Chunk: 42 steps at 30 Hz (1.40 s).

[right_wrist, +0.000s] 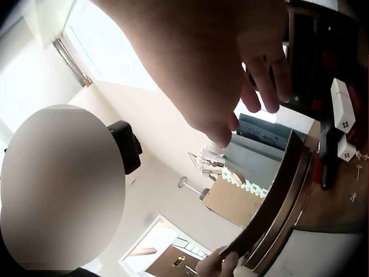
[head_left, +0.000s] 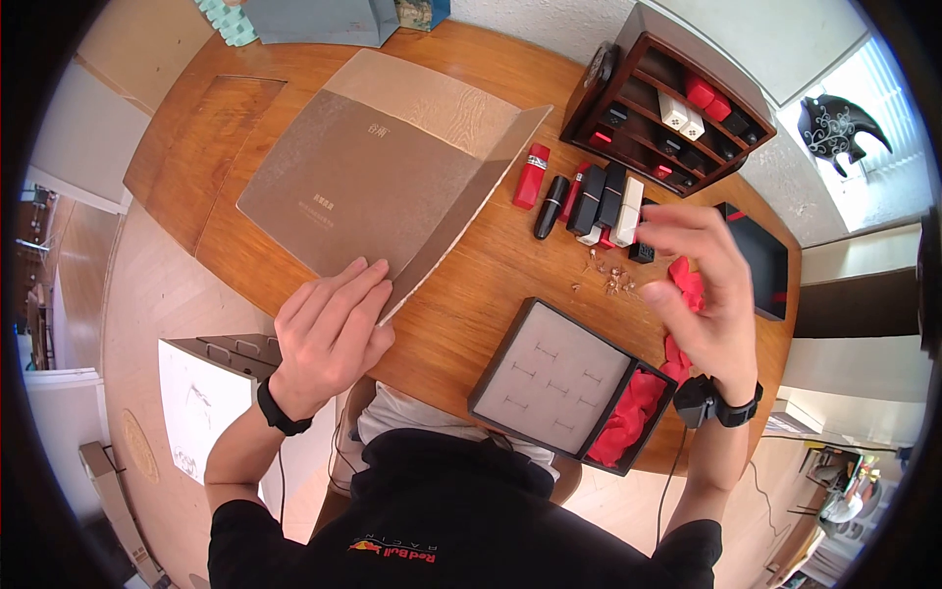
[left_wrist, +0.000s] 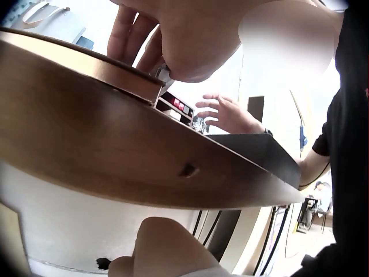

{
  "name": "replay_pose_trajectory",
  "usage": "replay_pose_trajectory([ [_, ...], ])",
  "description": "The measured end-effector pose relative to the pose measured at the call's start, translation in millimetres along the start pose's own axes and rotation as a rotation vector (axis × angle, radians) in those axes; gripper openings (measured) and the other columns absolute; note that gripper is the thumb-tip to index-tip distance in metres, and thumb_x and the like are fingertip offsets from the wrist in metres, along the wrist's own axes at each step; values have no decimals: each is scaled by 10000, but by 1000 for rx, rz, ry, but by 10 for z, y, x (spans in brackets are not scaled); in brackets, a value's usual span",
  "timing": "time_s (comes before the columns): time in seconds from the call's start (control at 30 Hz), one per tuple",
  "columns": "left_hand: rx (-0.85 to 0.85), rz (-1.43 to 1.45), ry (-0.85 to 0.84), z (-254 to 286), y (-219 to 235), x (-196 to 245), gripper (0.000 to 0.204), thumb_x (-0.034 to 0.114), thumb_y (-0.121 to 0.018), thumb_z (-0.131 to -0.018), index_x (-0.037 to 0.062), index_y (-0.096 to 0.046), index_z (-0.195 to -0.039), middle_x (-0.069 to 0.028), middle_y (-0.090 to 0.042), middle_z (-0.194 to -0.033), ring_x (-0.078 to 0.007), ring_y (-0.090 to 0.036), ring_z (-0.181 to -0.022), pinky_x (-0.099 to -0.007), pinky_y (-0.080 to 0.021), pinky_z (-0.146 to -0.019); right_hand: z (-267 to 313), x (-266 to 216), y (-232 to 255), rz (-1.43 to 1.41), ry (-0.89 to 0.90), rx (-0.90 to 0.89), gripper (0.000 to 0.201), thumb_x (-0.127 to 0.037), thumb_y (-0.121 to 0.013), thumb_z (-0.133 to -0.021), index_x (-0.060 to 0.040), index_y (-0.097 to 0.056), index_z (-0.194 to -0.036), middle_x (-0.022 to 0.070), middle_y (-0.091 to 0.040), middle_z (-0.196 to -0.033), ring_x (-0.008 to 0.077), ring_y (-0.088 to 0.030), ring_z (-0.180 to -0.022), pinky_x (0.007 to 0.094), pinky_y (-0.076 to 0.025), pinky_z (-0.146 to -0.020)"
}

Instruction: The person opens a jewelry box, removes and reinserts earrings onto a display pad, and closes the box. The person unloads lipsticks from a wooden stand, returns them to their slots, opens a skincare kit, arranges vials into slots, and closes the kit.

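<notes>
Just ahead of the left hand [head_left: 329, 334], on the desk [head_left: 437, 339], pinching the brown folder [head_left: 343, 167] by the near end of its flap [head_left: 469, 194]. With its long axis running ahead and rightward. Holding the right hand [head_left: 721, 294] farther off, fingers apart, beside the white tube [head_left: 626, 210].

The black shirt [head_left: 471, 520] reads “Red Bull RACING” (upside down) — the folder [head_left: 348, 177], illegible characters [head_left: 377, 130].
</notes>
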<state>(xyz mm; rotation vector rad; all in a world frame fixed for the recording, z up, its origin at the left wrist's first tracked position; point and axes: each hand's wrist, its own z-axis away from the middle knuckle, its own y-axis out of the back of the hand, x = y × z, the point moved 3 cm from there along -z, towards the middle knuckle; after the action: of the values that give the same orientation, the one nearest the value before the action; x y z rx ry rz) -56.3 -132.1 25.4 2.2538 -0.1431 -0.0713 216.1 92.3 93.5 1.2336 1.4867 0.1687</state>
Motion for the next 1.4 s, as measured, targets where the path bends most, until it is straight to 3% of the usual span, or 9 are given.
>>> replay_pose_trajectory([
  [0.37, 256, 151, 138, -511, 518, -46, 122, 72, -738, -938, -43, -751, -978, -184, -802, -948, -234, -783, -746, -285, -596, -675, -440, -196, -773, 111, 140, -401, 373, -196, -669, -1041, 18, -650, -1345, 219, -635, -1355, 418, -659, -1204, 468, -566, -1007],
  [0.43, 386, 136, 449, -498, 712, -164, 158, 119, -734, -995, -37, -744, -970, -131, -783, -898, -170, -747, -731, -256, -588, -698, -506, -159, -931, 160, 154, -410, 401, -230, -639, -1064, 5, -631, -1388, 231, -606, -1426, 425, -657, -1224, 479, -556, -1029],
  [0.5, 526, 348, 622, -476, 923, -404, 169, 146, -725, -1036, -16, -757, -997, -53, -749, -866, -102, -707, -760, -219, -555, -710, -579, -189, -1006, 207, 172, -417, 429, -263, -608, -1086, -7, -612, -1431, 243, -578, -1498, 432, -656, -1244, 490, -546, -1050],
  [0.57, 772, 535, 706, -548, 1128, -728, 142, 142, -724, -1042, 8, -772, -1042, -13, -739, -894, -74, -699, -806, -194, -516, -696, -636, -237, -1071, 196, 140, -561, 429, -177, -653, -1035, 76, -613, -1379, 309, -606, -1381, 440, -698, -1122, 468, -602, -936],
  [0.73, 794, 683, 725, -217, 1522, -1837, 192, 150, -688, -1061, 5, -761, -1164, -71, -771, -1077, -113, -723, -914, -238, -534, -806, -555, -277, -1119, 272, 207, -548, 421, -119, -629, -1022, 99, -601, -1380, 366, -602, -1341, 452, -681, -1182, 465, -604, -935],
  [0.9, 851, 762, 1000, 216, 1560, -2702, 261, 175, -653, -1081, 7, -710, -1273, -88, -772, -1086, -154, -729, -931, -290, -567, -835, -500, -282, -1159, 344, 299, -500, 462, -37, -626, -970, 96, -578, -1410, 375, -592, -1369, 466, -613, -1318, 464, -589, -990],
  [1.2, 527, 671, 1267, 1065, 1060, -3398, 394, 296, -624, -1099, -21, -648, -1332, -87, -701, -1198, -180, -690, -971, -297, -552, -816, -488, -349, -1148, 361, 205, -558, 473, -168, -687, -1017, -42, -584, -1461, 296, -574, -1478, 453, -648, -1264, 481, -580, -1017],
  [1.33, 319, 542, 1315, 1388, 726, -3596, 356, 291, -629, -1095, -11, -698, -1270, -60, -723, -1022, -131, -675, -872, -280, -543, -759, -536, -381, -1127, 348, 176, -530, 478, -133, -734, -974, -59, -611, -1430, 246, -624, -1415, 433, -683, -1191, 460, -597, -959],
  [1.4, 24, 172, 1255, 1526, 620, -3677, 384, 293, -659, -1075, -37, -708, -1265, -83, -743, -991, -154, -697, -878, -303, -561, -796, -651, -417, -1050, 290, 89, -588, 502, -117, -758, -952, -59, -611, -1428, 227, -638, -1369, 419, -694, -1149, 453, -600, -947],
])
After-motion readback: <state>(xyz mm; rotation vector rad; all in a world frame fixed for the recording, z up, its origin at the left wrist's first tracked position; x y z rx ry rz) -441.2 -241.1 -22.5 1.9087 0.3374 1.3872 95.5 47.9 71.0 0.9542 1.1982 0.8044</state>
